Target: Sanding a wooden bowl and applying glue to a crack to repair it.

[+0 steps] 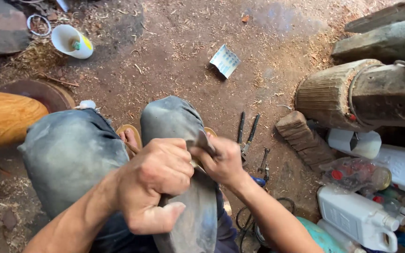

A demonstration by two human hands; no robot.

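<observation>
Head view shows our left hand [153, 182] and right hand [221, 161] both clenched on a small grey piece [202, 140] over our knee [174, 117], work seemingly midway, progress unclear.

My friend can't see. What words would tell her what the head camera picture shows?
Seen from above, a seated person's left hand and right hand grip a small dark piece over grey-trousered knees. Pliers lie on the dirt floor beside them, with white plastic jugs and a carved wooden drum to the right.
</observation>
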